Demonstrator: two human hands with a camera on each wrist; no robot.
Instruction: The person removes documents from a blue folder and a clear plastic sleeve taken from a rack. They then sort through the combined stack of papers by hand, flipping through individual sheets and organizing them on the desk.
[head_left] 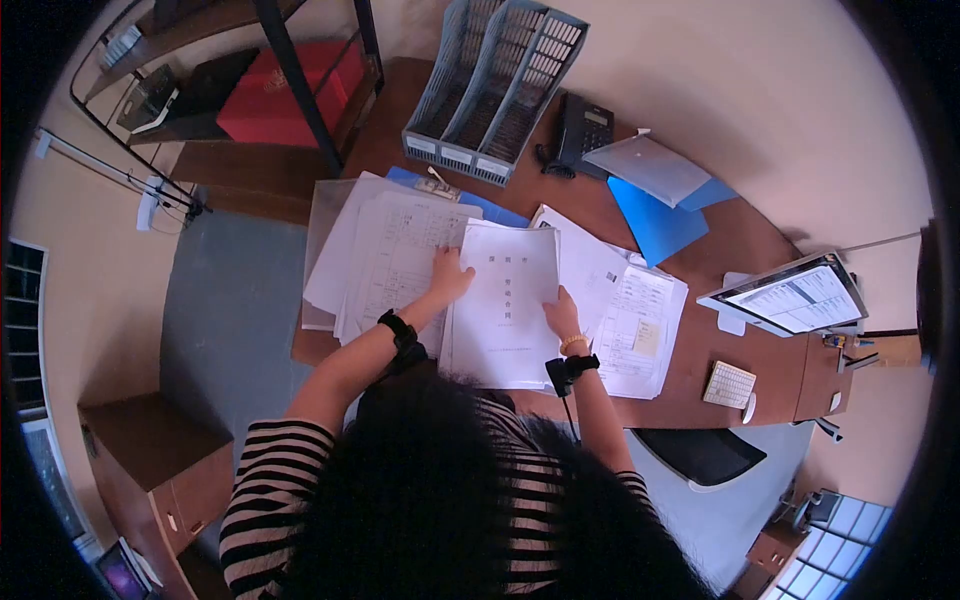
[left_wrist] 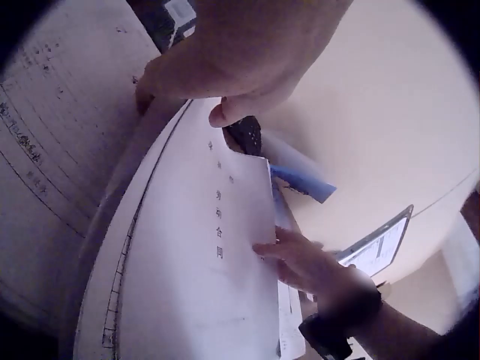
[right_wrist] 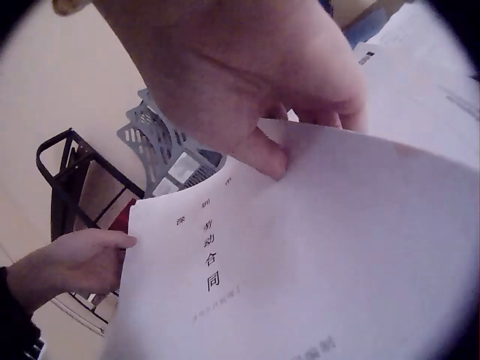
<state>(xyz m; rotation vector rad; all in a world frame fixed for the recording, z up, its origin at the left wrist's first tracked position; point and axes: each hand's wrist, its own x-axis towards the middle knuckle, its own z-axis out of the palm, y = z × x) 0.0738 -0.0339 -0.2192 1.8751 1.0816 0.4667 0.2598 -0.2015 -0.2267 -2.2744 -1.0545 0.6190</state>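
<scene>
A white printed contract (head_left: 505, 345) of several sheets, with large Chinese characters down its cover, is held between both hands over the desk. My left hand (head_left: 452, 277) grips its left edge, the thumb (left_wrist: 229, 112) lying on the cover and the other fingers around behind. On the opposite edge, my right hand (head_left: 563, 316) pinches the sheets, its thumb (right_wrist: 268, 156) pressing the cover while the fingers curl underneath. The cover bows slightly in the right wrist view. Under and beside the left hand lie handwritten form sheets (head_left: 385, 250); more papers (head_left: 650, 300) spread out right of the contract.
A grey file rack (head_left: 490, 90) stands at the back of the desk (head_left: 390, 110), beside a black telephone (head_left: 585, 130). Blue folders (head_left: 655, 215) lie back right. A monitor (head_left: 795, 295), a keyboard (head_left: 730, 384) and a mouse (head_left: 749, 407) are at the right.
</scene>
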